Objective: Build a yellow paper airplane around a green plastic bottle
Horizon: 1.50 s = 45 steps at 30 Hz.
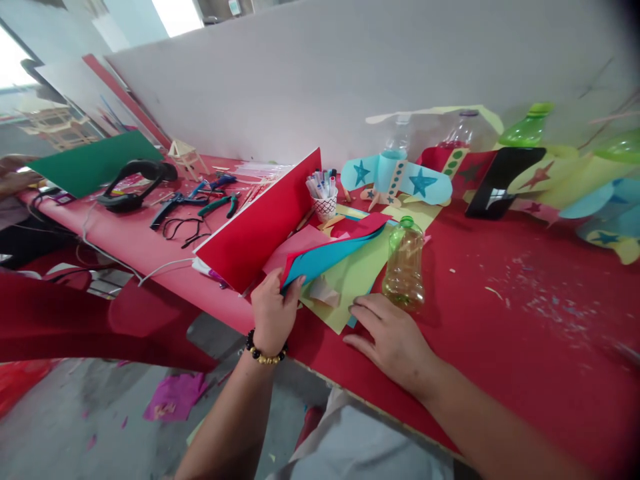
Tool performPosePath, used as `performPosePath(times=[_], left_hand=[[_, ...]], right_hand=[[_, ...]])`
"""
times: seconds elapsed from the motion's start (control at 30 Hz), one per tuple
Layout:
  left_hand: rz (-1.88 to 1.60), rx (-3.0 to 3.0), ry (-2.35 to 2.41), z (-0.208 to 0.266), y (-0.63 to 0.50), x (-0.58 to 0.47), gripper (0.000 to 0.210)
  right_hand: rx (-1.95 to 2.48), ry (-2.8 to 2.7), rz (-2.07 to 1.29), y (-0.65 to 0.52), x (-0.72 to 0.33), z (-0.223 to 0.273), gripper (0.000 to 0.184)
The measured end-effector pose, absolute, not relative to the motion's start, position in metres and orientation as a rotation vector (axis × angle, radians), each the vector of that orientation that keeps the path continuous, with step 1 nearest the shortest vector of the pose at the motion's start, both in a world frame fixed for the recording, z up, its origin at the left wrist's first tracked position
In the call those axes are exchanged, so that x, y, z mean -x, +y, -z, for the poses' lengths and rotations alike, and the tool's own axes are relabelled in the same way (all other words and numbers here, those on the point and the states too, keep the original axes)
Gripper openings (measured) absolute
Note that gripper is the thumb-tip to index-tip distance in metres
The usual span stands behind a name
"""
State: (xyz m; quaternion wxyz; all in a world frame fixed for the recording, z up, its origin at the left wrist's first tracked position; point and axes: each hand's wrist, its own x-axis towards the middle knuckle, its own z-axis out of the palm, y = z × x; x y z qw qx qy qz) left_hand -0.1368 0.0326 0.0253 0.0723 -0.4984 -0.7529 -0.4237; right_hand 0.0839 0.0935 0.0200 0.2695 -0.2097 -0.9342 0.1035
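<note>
My left hand is closed on the near end of a few coloured paper sheets. The blue sheet and a red sheet curl up from it towards the back right. Under them a yellow-green sheet lies on the red tabletop, with a small pale scrap on it. My right hand is open at the near right edge of this paper, fingers apart and bent, seemingly empty. Whether its fingertips touch the paper I cannot tell. A clear green-capped plastic bottle stands just beyond it.
A red divider board stands to the left, beside a cup of markers. Bottle planes with paper wings and a black phone line the back. Pliers and a headset lie beyond the divider. Another person's hand shows far left.
</note>
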Motion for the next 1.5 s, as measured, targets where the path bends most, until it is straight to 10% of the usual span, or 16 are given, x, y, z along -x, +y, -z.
performPosePath(times=[0.43, 1.2, 1.5], left_hand=[[1.279, 1.525, -2.296, -0.026, 0.033, 0.137, 0.026], [1.130, 1.688, -2.234, -0.026, 0.036, 0.142, 0.032], [1.348, 1.508, -2.114, -0.014, 0.035, 0.146, 0.034]], right_hand=[[0.580, -2.693, -0.046, 0.082, -0.057, -0.017, 0.051], [0.726, -2.757, -0.142, 0.087, -0.052, -0.022, 0.014], [0.841, -2.727, -0.237, 0.086, -0.060, -0.033, 0.043]])
